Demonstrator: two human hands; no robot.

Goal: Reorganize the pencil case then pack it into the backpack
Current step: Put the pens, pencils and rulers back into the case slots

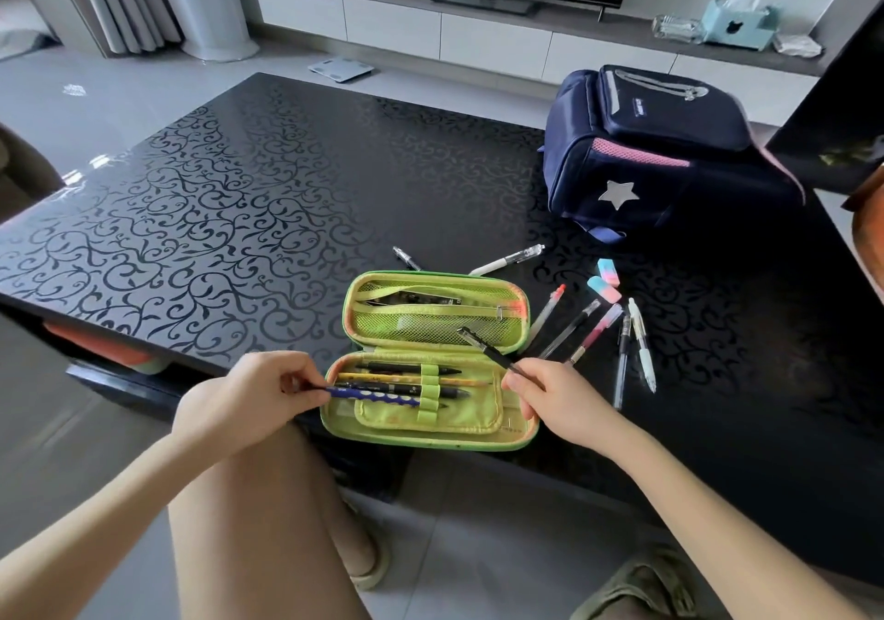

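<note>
The lime-green hard-shell pencil case [433, 433] lies opened flat at the near edge of the glossy black scroll-patterned table [239, 213], right in front of the person, so both halves are within reach of both hands.

The left hand [248, 394], at the case's left end, pinches the tail of a blue pen with white dots [378, 397] between thumb and fingertips. The pen lies lengthwise in the case's near half, with its tip under the green elastic loop band [428, 392], and it is probably being fed through so the band pins it. The right hand [559, 399], at the case's right end, pinches one end of a slim black pen [488, 351], which angles up over the case. It is likely next in line for a loop.

The near half also holds two black pens and a yellow pencil under the same band. The far half is a zipped mesh pocket [430, 327] with something dark and flat inside, though what it is cannot be made out.

Loose gel pens [595, 335] fan out just right of the case, and two pink-and-blue erasers [603, 288] lie beyond them. Two more pens lie just behind the case. The navy fabric backpack with a silver star [669, 155] lies well behind and to the right of the case, and no open compartment shows on it. Sorting seems about half done and packing has not started.
</note>
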